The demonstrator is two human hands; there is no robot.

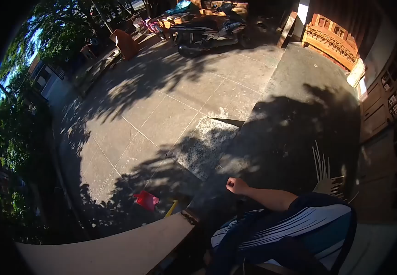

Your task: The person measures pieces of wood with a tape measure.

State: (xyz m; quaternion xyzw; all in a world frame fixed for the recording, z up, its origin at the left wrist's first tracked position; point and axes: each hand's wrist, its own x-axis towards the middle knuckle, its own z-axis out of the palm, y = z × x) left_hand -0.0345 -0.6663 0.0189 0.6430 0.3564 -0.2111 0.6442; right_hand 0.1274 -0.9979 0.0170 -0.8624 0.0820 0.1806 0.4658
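Observation:
My right hand (pixel 237 185) reaches out from a dark sleeve (pixel 315 200) over the shaded floor. Its fingers are curled into a fist; whether something small is inside them cannot be made out. Below the forearm is my own clothing (pixel 285 224), dark with white and teal stripes. My left hand is not visible; the lower middle is in deep shadow. Left of the fist, on the ground, lies a red scoop-like object (pixel 146 200), with a yellow stick-like piece (pixel 171 208) beside it. Both are apart from the hand.
A pale, curved-looking ledge (pixel 107 247) crosses the lower left. Thin pale sticks (pixel 322 169) fan upward at right, near a wooden door (pixel 382 101). A motorbike (pixel 212 32) and a carved wooden bench frame (pixel 331 39) stand at the back. Trees (pixel 19 133) line the left.

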